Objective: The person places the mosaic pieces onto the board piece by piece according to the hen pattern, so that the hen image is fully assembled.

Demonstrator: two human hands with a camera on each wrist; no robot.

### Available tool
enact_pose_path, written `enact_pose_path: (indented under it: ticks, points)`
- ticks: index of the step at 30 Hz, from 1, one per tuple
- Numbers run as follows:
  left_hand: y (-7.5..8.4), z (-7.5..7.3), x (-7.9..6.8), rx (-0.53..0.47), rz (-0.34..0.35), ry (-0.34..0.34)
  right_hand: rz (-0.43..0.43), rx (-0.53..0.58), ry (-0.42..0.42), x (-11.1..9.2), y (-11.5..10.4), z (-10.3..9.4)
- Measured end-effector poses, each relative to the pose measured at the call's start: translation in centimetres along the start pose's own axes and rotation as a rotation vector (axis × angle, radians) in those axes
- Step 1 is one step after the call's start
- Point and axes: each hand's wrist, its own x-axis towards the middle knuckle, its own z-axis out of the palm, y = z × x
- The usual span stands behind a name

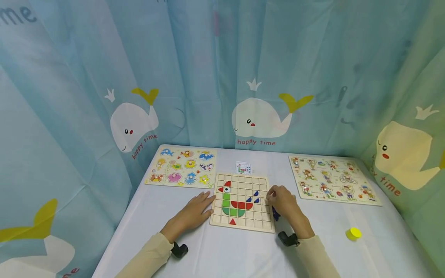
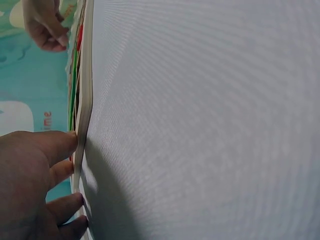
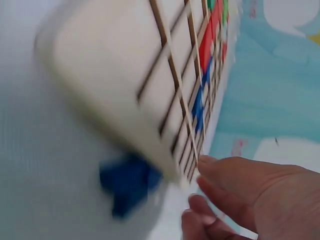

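A wooden grid board lies on the table, bearing a bird-like figure of red, green and blue pieces. Three blue half-round pieces sit in cells on its right side. My left hand rests at the board's left edge, fingers extended; in the left wrist view its fingertips touch that edge. Over the right edge is my right hand, thumb and fingers bent close together; I cannot tell whether a small piece is between them. Loose blue pieces lie on the table beside the board, below this hand.
A small picture card lies behind the board. To the back left is a sea-animal puzzle board, and to the right a puzzle board of figures. A yellow cylinder stands at right. Whale-print curtains surround the table.
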Motion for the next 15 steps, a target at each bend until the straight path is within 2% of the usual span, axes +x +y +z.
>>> enact_pose_path:
  ticks: [6,15]
  points:
    - [-0.3,0.2,0.1,0.005,-0.002,0.0,0.039,-0.046,-0.062,-0.2,2.4,-1.5]
    - [-0.5,0.4,0.2,0.01,0.007,0.003,0.028,0.022,-0.072,-0.7,3.8,-1.6]
